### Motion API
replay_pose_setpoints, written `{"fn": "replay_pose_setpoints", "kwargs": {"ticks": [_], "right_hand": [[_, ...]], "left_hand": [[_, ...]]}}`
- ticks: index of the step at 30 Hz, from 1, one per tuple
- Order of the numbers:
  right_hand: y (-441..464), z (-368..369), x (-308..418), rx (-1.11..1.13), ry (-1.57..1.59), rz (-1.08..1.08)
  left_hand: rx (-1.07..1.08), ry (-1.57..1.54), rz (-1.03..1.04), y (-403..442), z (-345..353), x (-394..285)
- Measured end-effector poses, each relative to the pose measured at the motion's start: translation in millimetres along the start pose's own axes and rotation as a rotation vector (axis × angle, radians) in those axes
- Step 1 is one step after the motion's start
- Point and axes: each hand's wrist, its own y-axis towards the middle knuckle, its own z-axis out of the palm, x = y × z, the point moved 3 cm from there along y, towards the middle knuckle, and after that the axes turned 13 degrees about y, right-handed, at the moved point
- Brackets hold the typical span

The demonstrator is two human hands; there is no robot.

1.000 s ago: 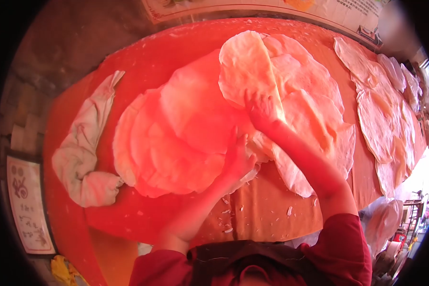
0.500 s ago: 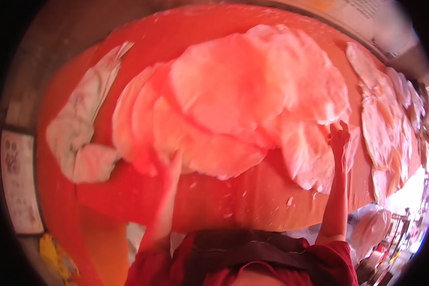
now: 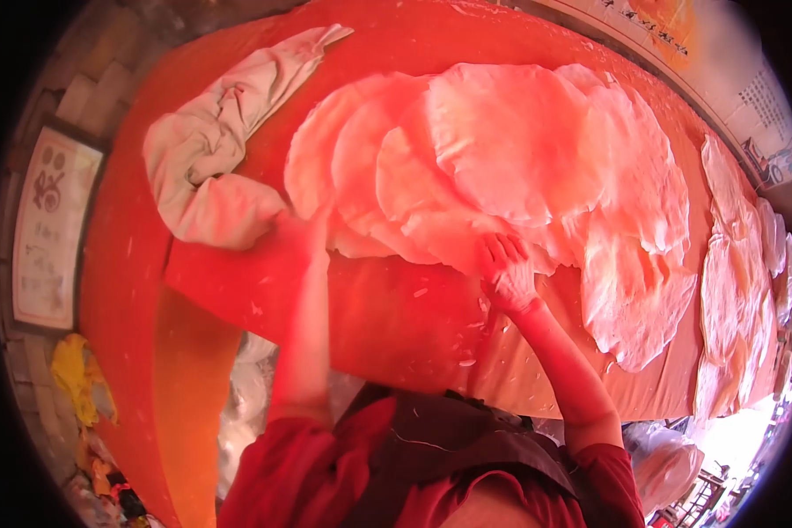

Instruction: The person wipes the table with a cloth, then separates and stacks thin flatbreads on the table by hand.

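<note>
Nearest: dark apron (image 3: 466,440) over a red top, both sleeves (image 3: 277,462) ending above the elbows.

Right hand (image 3: 509,273): back up, fingers reaching forward at the near edge of a spread of thin round flatbreads (image 3: 519,141). Thumb side unclear; cannot tell whether an edge is pinched or merely pressed. Left hand (image 3: 301,233): blurred, beside the spread's left end and the near end of a crumpled pale cloth (image 3: 211,167). Its fingers cannot be made out; grasp undetermined.

Flatbreads lie overlapping, fan-like, mid-table on the orange-red table cover (image 3: 396,326); one broad round sits uppermost, and the right side droops nearer the person. Pale scraps (image 3: 466,363) dot the cover.

Step in hand (judgement): spreading or straightening the layers. Next move would call for a light, flat touch along the rims; sheets this thin probably crease or tear if tugged.

Farther right: a second row of sheets (image 3: 726,264), apart from the first.

Writing: framed sign (image 3: 55,229) at left, dark Chinese-style characters, too soft to read. Poster (image 3: 722,97) beyond the far right edge carries characters and small print, illegible. No brand legible.
</note>
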Motion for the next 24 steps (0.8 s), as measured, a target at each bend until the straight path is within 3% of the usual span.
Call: {"fn": "replay_pose_setpoints", "kwargs": {"ticks": [1, 4, 7, 9, 10, 11, 12, 16, 20, 23, 24], "right_hand": [[2, -4, -1, -0.153, 0.021, -0.049], [9, -36, -14, -0.039, 0.500, 0.165], [3, -22, -71, -0.289, 0.920, 0.577], [32, -70, -22, -0.269, 0.687, 0.521], [43, -86, -4, -0.256, 0.572, 0.495], [43, -77, 3, -0.171, 0.297, 0.211], [47, -72, 19, 0.148, 0.051, 0.330], [35, -30, 39, -0.018, 0.026, 0.013], [49, -45, 92, 0.095, 0.431, 0.033], [71, -94, 98, 0.334, 0.381, 0.133], [79, -113, 75, 0.177, 0.938, 0.262]], "left_hand": [[0.047, -0.049, -0.091, 5, -1, 6], [0.280, -0.338, -0.292, 25, -4, 31], [0.510, -0.635, -0.389, 22, -10, 29], [0.762, -0.720, -0.518, 12, -11, 21], [0.796, -0.761, -0.476, 3, -7, 24], [0.829, -0.798, -0.437, -12, 4, 30], [0.863, -0.834, -0.395, -25, 16, 33], [0.624, -1.096, -0.290, -45, 49, 27], [0.620, -1.018, -0.205, -68, 35, 10], [0.601, -0.833, -0.089, -45, -1, 27], [0.582, -0.748, -0.045, -31, -15, 33]]}}
